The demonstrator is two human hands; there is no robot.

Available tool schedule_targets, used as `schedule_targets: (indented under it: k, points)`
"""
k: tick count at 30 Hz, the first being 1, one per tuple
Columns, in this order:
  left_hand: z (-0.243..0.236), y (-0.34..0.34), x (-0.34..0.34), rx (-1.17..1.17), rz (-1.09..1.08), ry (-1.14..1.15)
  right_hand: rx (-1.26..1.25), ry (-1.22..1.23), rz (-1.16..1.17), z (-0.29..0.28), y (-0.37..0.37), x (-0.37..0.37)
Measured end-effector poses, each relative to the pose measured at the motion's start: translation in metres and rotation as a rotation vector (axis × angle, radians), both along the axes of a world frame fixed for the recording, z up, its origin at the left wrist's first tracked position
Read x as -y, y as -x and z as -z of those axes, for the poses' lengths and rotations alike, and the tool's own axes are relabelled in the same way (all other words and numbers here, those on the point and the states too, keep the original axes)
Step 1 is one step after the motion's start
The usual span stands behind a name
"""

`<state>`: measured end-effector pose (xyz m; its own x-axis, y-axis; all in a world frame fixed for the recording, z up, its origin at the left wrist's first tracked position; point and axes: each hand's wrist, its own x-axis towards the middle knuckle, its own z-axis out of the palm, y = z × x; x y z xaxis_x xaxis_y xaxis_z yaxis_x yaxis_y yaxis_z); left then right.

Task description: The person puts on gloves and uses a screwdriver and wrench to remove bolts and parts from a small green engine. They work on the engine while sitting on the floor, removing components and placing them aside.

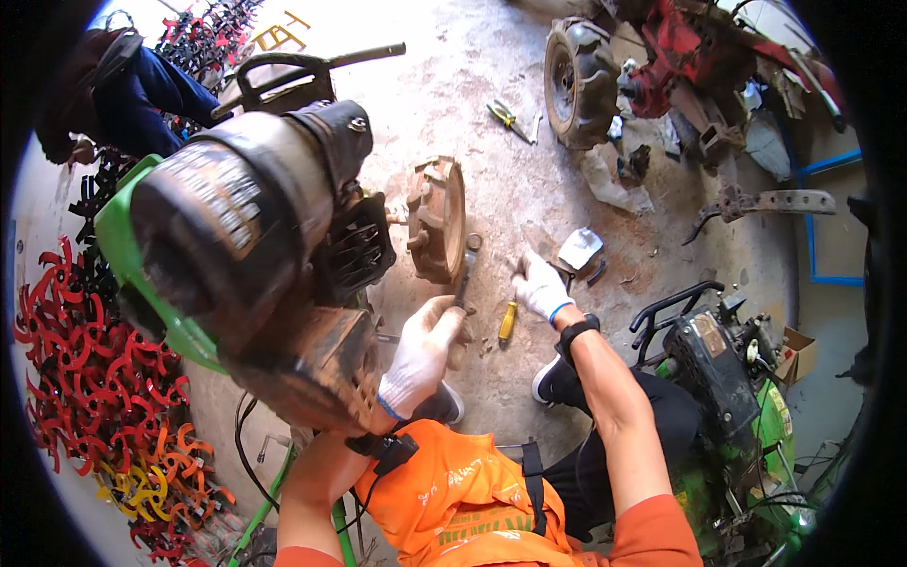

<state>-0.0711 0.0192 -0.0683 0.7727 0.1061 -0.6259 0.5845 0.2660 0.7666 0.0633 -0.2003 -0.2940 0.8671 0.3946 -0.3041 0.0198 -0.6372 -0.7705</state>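
My left hand point(421, 352), in a white knit glove, is closed around a dark wrench point(466, 272) whose ring end points away from me. Just beyond it stands a rusty lugged metal wheel point(440, 219) on the axle of a black and green engine machine point(236, 208). Over the floor to the right is my right hand point(542, 287), also gloved. Its fingers are curled, and whatever they hold is too small to make out. A yellow-handled screwdriver point(507, 324) lies on the concrete between my hands. Close to the right hand is a crumpled white packet point(580, 248).
Yellow-and-black pliers point(509, 119) lie farther off, near a rubber-tyred wheel point(573, 83) of a red machine point(682, 57). Red curved tiller blades point(104, 350) are heaped at left. Another green machine point(727, 378) stands at right. A person in blue trousers point(156, 94) is at far left.
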Motion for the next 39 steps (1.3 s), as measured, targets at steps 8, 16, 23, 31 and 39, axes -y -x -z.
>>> schedule_targets:
  k: [8, 16, 23, 31, 39]
  points:
    - [0.022, 0.016, -0.008, 0.072, -0.189, 0.07, 0.468, -0.204, -0.193, -0.225, -0.026, -0.013]
    - [0.03, 0.024, -0.01, -0.011, -0.153, -0.002, 0.007, -0.52, -0.078, -0.225, 0.035, -0.094]
    - [0.047, 0.018, -0.013, 0.013, -0.207, 0.032, -0.164, -0.655, -0.015, -0.211, 0.049, -0.119]
    - [0.049, 0.018, -0.015, -0.011, -0.23, 0.058, -0.315, -0.799, 0.013, -0.206, 0.056, -0.127]
    - [0.045, 0.016, -0.01, -0.08, -0.242, 0.006, -0.297, -0.726, -0.046, -0.225, 0.053, -0.129]
